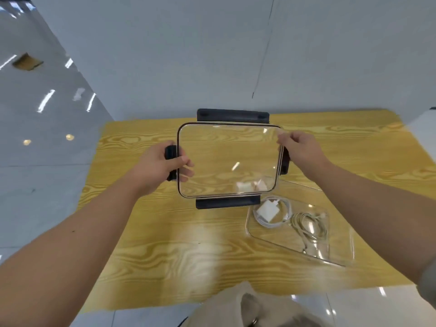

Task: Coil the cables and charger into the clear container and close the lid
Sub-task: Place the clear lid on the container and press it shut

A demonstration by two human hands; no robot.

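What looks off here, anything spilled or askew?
Nothing stands out. The charger and cables lie inside the clear container; the left hand and right hand hold the lid above the mat, not yet on.

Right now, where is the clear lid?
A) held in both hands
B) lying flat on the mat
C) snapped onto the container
A: the left hand and right hand grip the lid by its sides, apart from the open container that holds the charger and cables.
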